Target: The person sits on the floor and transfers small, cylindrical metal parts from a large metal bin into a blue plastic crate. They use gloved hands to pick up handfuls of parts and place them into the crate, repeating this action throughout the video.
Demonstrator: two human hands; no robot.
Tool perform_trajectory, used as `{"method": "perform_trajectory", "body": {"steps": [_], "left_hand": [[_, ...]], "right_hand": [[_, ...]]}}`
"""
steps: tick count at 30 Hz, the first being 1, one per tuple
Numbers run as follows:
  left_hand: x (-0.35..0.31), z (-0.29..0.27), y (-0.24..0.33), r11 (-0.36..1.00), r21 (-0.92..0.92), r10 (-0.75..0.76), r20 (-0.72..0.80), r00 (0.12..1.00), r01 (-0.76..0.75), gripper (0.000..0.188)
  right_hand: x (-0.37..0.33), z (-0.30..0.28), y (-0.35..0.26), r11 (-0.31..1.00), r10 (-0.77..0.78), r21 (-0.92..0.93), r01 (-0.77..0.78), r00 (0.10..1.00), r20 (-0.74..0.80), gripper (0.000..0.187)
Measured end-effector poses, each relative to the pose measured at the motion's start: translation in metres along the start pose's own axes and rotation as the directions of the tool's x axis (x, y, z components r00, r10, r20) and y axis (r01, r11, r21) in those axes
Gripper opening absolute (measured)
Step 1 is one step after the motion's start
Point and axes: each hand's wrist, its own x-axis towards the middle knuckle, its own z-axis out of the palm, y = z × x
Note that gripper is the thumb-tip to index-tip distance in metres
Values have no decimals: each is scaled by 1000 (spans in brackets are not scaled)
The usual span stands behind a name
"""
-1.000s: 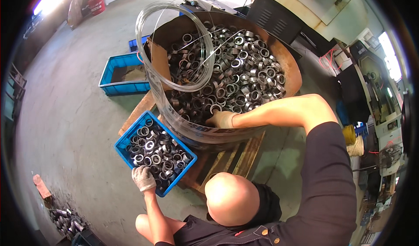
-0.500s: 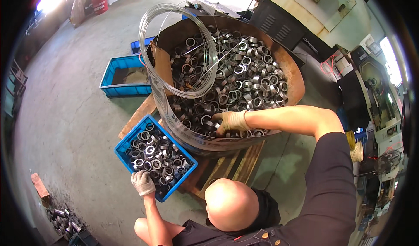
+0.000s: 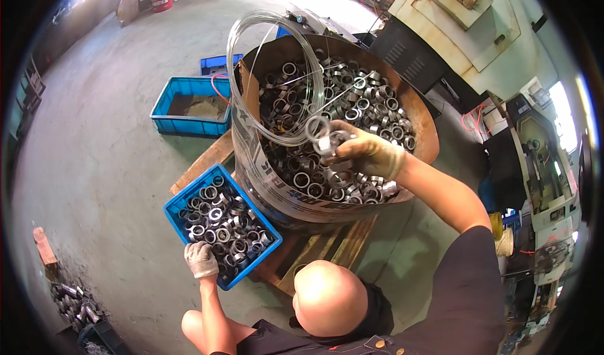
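Note:
My right hand, in a soiled work glove, is lifted over a large round bin with a rusty inner wall. Its fingers are closed around several metal rings, slightly blurred. Beneath it, the bin is heaped with loose metal rings of the same kind. To the left and nearer, a blue crate stands tilted against the bin's side, partly filled with metal rings. My gloved left hand grips that crate's near left rim.
A coil of clear wire or strip hangs over the bin's left edge, loose ends crossing the rings. Wooden pallet slats lie under the bin. Another blue crate stands farther left. Metal pieces lie at lower left; a machine cabinet stands behind.
My right hand has risen out of the heap in the bin, now with metal rings in its grasp. The left hand stays on the crate's rim. The whole view has shifted slightly.

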Motion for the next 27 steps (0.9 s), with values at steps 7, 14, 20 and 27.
{"method": "perform_trajectory", "body": {"steps": [7,14,20,27], "left_hand": [[-3,-1,-6,999,0,-49,30,998,49,17],[-13,-5,-9,996,59,-64,69,996,60,12],[-19,2,-6,971,68,-235,90,968,230,16],[-10,7,-7,993,18,-117,82,990,116,19]], "right_hand": [[-56,105,-9,982,-191,6,191,978,84,65],[-22,184,67,997,81,-2,-82,985,153,79],[99,160,164,928,313,107,-357,903,294,43],[243,122,239,951,283,-102,-293,954,-100,40]]}}
